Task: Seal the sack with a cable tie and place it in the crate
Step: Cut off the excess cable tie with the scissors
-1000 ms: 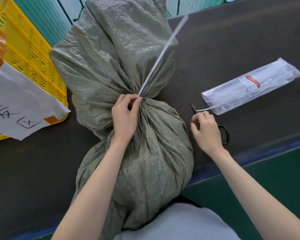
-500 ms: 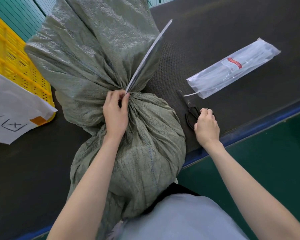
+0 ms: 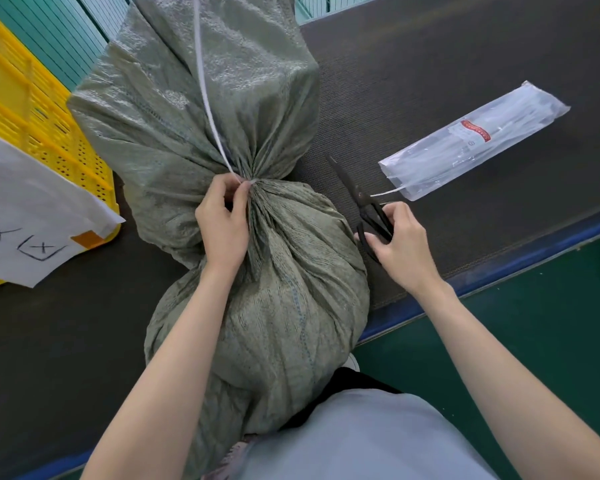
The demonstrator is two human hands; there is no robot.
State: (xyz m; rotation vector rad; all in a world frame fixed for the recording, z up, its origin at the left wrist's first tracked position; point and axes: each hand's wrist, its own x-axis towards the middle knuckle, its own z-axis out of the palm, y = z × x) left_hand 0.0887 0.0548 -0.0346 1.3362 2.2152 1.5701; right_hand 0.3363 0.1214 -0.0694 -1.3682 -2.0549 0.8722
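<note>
Two hands work at a green woven sack (image 3: 257,306) that lies on the dark tabletop (image 3: 447,81) with its lower end against the person's body. The left hand (image 3: 222,223) pinches the cinched neck at the head of the white cable tie (image 3: 205,91), whose long free tail runs up and away over the gathered mouth of the sack. Half a second ago that tail leaned to the right; it now stands nearly straight up the fabric, though some of that shift may come from the camera's own turn. The right hand (image 3: 399,244), which half a second ago rested on the loops of the black scissors (image 3: 364,206), now has its fingers curled round them, the blades pointing away across the tabletop; whether they have left the surface cannot be told. A clear bag of spare ties (image 3: 475,140) lies just beyond the blades, one tie poking from its open end. The yellow crate (image 3: 25,109) stands to the left of the sack, a handwritten paper label (image 3: 32,216) hanging over its near wall.

The tie appears drawn tight, so sealing is judged essentially done. Trimming the tail looks like the step in hand; lifting the sack into the crate has not yet begun.
</note>
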